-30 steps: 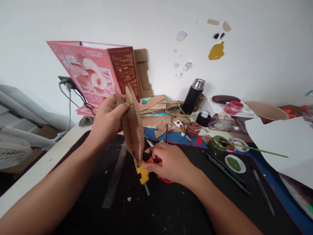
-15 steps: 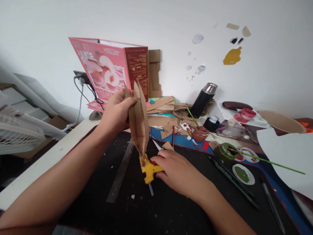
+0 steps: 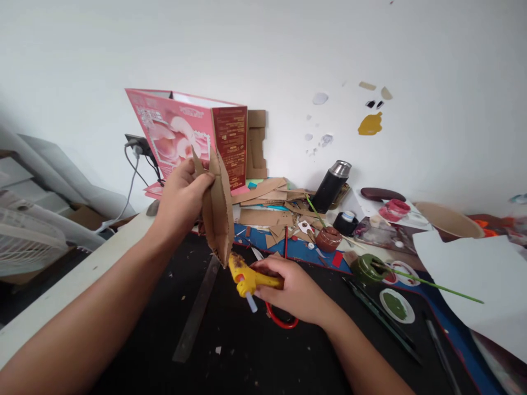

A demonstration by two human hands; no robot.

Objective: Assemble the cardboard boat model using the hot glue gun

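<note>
My left hand (image 3: 183, 195) grips the upper left side of a folded cardboard piece (image 3: 218, 211), pointed at its ends and hollow between its walls. It is held upright above the black mat (image 3: 247, 356). My right hand (image 3: 294, 288) is closed around the handle of a yellow hot glue gun (image 3: 244, 276), with a clear glue stick (image 3: 251, 303) poking out of its back. The gun's nozzle end is close to the cardboard's lower tip; whether they touch I cannot tell. Scissors with red handles (image 3: 284, 323) lie partly hidden under my right hand.
A metal ruler (image 3: 195, 315) lies on the mat below my left hand. Behind are cardboard scraps (image 3: 267, 216), a pink box (image 3: 177, 129) and a black thermos (image 3: 329, 189). To the right stand a green paint jar (image 3: 368, 269), a paint lid (image 3: 397, 305) and pens (image 3: 442, 351).
The glue gun has turned in my right hand, its back end swinging toward me. The cardboard piece has tilted and shifted slightly left. More of the scissors' red handles shows, and the view has tipped upward.
</note>
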